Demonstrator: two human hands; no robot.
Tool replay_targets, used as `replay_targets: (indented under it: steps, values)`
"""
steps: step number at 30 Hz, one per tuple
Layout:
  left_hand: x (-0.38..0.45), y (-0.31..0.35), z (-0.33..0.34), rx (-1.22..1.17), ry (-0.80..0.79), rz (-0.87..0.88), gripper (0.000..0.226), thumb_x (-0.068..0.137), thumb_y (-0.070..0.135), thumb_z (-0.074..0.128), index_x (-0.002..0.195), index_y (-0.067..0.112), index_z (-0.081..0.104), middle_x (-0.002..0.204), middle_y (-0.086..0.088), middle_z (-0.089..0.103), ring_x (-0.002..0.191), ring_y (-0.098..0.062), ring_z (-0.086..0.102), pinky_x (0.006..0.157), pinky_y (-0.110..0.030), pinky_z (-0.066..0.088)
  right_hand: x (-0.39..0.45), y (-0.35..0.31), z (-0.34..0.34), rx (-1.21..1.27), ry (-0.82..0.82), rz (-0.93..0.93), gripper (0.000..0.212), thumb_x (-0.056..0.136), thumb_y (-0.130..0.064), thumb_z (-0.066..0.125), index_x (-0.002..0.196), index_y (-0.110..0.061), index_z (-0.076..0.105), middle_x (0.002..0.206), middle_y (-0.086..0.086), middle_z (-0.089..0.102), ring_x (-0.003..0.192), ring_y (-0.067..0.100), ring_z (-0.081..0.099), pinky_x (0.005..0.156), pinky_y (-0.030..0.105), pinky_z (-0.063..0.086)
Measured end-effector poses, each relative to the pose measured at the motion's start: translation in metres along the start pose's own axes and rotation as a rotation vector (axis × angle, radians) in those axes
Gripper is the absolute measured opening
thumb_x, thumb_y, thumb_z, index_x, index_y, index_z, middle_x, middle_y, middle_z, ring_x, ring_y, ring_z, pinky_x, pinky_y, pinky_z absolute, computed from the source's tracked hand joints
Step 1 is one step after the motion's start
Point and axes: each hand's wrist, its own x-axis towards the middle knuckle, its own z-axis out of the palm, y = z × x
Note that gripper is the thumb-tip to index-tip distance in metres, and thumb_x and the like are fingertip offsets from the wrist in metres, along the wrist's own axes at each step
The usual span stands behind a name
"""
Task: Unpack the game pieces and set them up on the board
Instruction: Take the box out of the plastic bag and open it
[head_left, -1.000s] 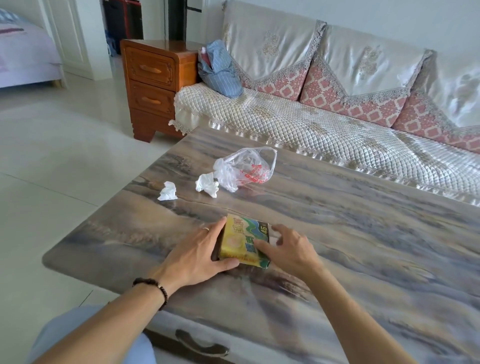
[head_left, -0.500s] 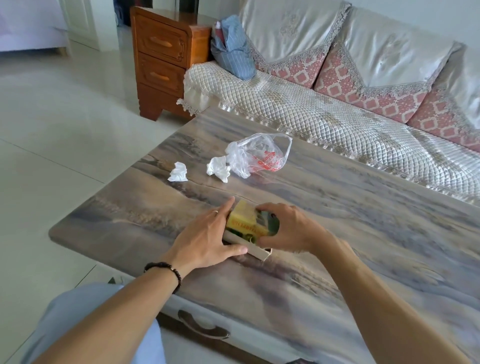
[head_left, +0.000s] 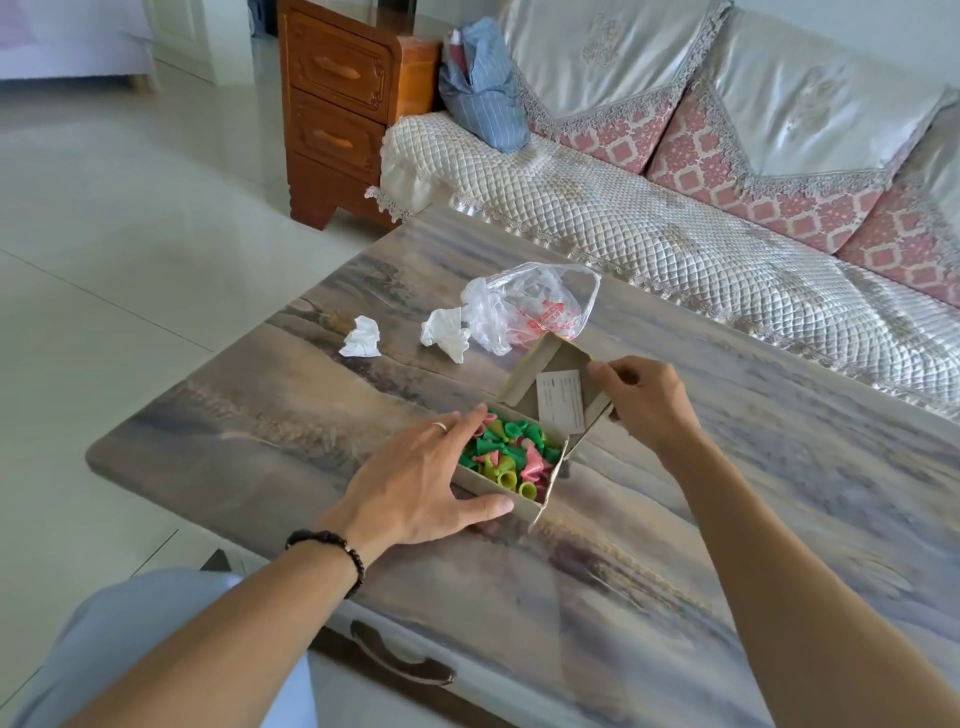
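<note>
A small cardboard box (head_left: 498, 491) sits open on the marbled table (head_left: 727, 519), filled with several green, pink and yellow cone-shaped game pieces (head_left: 511, 457). My left hand (head_left: 421, 478) holds the box at its left side, thumb along the front wall and fingers at the far edge. My right hand (head_left: 644, 400) pinches the raised lid (head_left: 558, 384), which stands tilted up with a white paper slip inside it. No game board is in view.
A clear plastic bag (head_left: 530, 306) and two crumpled white tissues (head_left: 361, 338) lie on the table beyond the box. A quilted sofa (head_left: 675, 228) runs along the far side. A wooden drawer cabinet (head_left: 337, 104) stands left of it. The table front has a drawer handle (head_left: 400, 660).
The yellow-green lid, flat and closed a second ago, has been lifted by my right hand and now stands open, exposing the coloured pieces. My left hand stays at the box's side.
</note>
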Motion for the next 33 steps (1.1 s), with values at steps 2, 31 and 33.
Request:
replay_targets:
  steps: [2,31,33]
  values:
    - [0.001,0.0,-0.001,0.008,0.002,0.006,0.099,0.074,0.083,0.044,0.151,0.033,0.009,0.153,0.003,0.034,0.137,-0.015,0.035,0.101,-0.036,0.042,0.004,0.003,0.002,0.084,0.006,0.041,0.026,0.092,-0.035,0.057,0.085,-0.014,0.071,0.069,0.011,0.067,0.054,0.018,0.059,0.054,0.033,0.05]
    - [0.05,-0.006,-0.034,0.156,-0.3,0.093,0.118,0.047,0.068,0.081,0.144,0.024,0.029,0.132,0.007,0.04,0.121,-0.015,0.043,0.098,-0.035,0.041,0.035,0.013,0.041,0.386,0.01,0.487,0.01,0.073,-0.002,0.064,0.082,0.0,0.067,0.07,0.013,0.066,0.057,0.026,0.066,0.056,0.031,0.056]
    - [0.051,-0.008,-0.033,0.139,-0.295,0.077,0.12,0.046,0.069,0.08,0.145,0.026,0.027,0.134,0.008,0.037,0.123,-0.014,0.041,0.099,-0.037,0.041,0.045,0.006,0.051,0.406,-0.029,0.45,0.006,0.075,-0.005,0.068,0.074,-0.003,0.062,0.07,0.009,0.065,0.057,0.018,0.062,0.061,0.031,0.057]
